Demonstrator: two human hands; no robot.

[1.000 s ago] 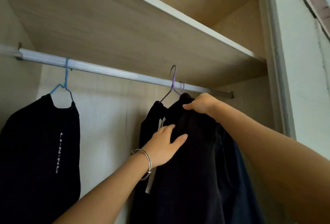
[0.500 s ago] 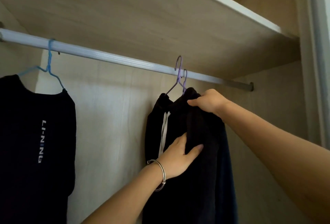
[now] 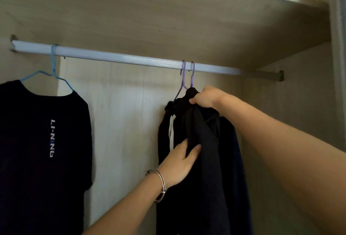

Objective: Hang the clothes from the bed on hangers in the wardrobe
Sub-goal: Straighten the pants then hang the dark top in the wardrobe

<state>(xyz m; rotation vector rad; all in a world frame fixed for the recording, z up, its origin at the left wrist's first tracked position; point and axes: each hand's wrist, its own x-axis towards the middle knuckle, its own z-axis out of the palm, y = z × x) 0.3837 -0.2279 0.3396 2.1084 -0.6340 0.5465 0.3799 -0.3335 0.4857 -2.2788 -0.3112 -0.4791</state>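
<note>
The second purple hook (image 3: 192,74) now sits on the rail (image 3: 119,59), so this dark garment (image 3: 204,159) hangs while the right hand (image 3: 205,97) grips its top and the left hand (image 3: 179,161) pinches a fold.

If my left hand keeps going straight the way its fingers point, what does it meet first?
Your left hand already pinches the dark garment. Straight on, up and rightward, it probably meets more of that fabric, then perhaps your right hand at the top. Depth is unclear.

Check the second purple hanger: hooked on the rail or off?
On. The second purple hanger's hook curves over the rail, beside another purple hanger.
</note>
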